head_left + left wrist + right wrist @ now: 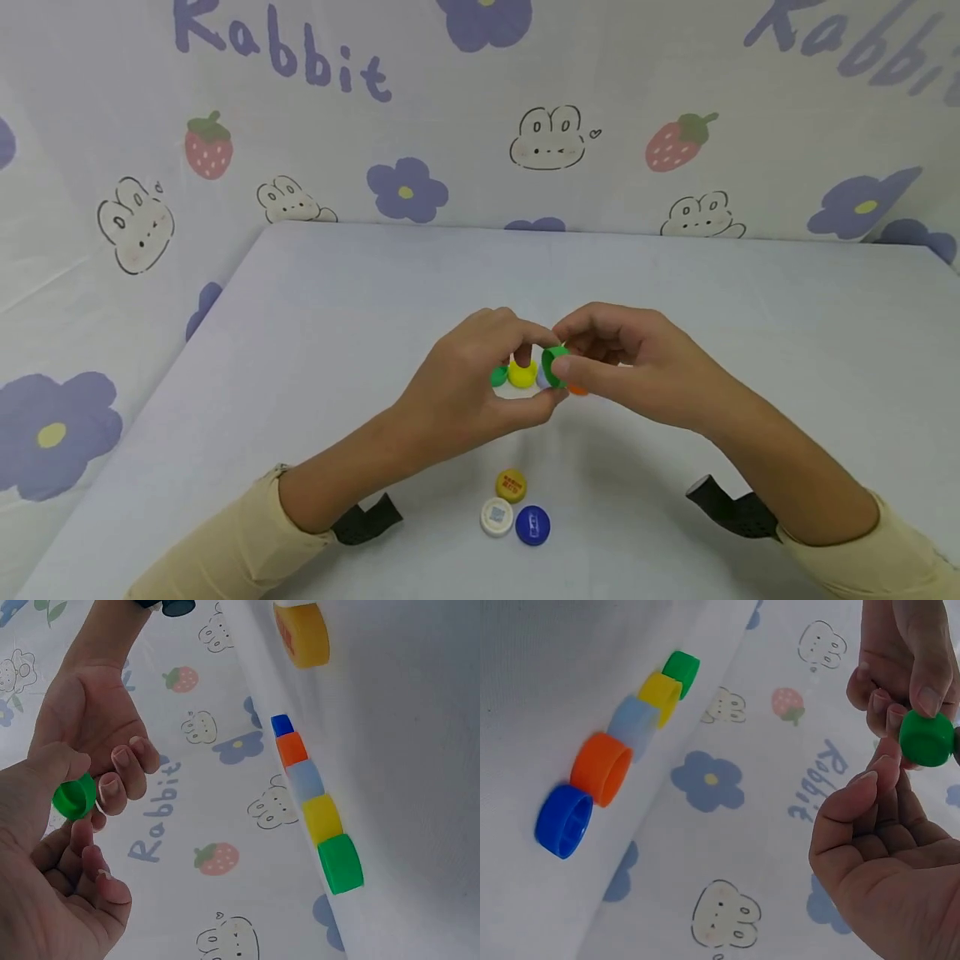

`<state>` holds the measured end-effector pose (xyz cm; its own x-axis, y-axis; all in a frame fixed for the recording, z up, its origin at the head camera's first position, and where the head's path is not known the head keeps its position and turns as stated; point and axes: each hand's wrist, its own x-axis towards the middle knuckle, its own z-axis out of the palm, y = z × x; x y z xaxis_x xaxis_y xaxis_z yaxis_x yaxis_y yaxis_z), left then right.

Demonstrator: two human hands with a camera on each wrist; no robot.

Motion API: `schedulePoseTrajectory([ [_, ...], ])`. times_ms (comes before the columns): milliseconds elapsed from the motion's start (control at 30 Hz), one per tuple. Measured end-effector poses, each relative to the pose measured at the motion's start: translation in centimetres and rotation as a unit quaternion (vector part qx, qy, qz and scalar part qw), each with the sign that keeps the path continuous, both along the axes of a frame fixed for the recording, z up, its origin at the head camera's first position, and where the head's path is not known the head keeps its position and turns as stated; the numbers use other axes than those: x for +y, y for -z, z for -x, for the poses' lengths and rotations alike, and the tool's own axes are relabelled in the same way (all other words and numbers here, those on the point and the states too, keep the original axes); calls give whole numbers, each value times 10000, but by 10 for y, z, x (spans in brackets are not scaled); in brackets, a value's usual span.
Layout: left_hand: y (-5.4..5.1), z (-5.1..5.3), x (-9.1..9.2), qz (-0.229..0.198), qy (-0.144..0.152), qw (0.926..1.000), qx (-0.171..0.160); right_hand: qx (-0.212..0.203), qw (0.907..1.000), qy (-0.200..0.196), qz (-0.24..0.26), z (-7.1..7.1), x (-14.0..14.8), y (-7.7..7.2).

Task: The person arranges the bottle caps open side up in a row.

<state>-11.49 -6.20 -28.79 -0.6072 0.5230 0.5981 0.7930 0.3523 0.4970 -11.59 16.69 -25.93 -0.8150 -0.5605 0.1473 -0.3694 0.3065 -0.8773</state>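
Head view, 12 o'clock pointing away from the person: a white cloth backdrop (465,133), printed with purple flowers, rabbits and strawberries, rises beyond a broad white worktop (337,333). The left hand (465,375) enters from 8 o'clock and the right hand (645,358) from 4 o'clock, meeting above the worktop. Both sets of fingers appear clamped on one round, hollow green plastic cap (927,739): the left thumb and index finger bracket it, while the right thumb overlaps its open rim and the right index finger curls beyond.

Right wrist view: a row of round plastic caps runs from 7 to 1 o'clock in the order dark blue cap (549,819), orange cap (589,761), pale blue cap (626,726), yellow cap (655,694) and second green cap (679,669), neighbours touching or nearly so.

Head view again: three loose caps lie on the person's side of the hands, a printed amber plastic cap (511,484) at 12 o'clock of its group, a white plastic cap with a square code (497,517) at 8 and a printed royal-blue plastic cap (533,526) at 4.

Progress, as judged: the five-cap row seems laid out; the held cap remains to be set down. Whether the loose trio awaits handling cannot be told.
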Motion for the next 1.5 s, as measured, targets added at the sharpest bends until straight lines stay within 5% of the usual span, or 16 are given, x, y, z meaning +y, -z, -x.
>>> schedulePoseTrajectory([
  [233,-2,1,-2,357,-261,9990,-46,292,9985,357,-286,2,2,-1],
  [500,-3,4,-3,958,-497,9929,-507,337,9982,76,-500,10,2,8],
  [600,-3,5,-3,1577,-556,9814,-945,452,9942,-106,-972,10,-1,15],
  [800,6,6,-2,2844,-488,9443,-1585,663,9778,-547,-1912,8,-16,31],
  [900,12,8,0,3232,-501,9317,-1580,1030,9658,-525,-2319,7,-24,38],
  [1133,19,12,0,3628,-773,9192,-1322,1671,9282,-86,-3323,8,-43,49],
  [1333,18,14,-4,4014,-1150,8952,-1558,1293,9255,-200,-3554,11,-58,49],
  [1500,16,17,-5,4268,-1451,8782,-1597,1360,9234,-205,-3584,17,-64,48],
])
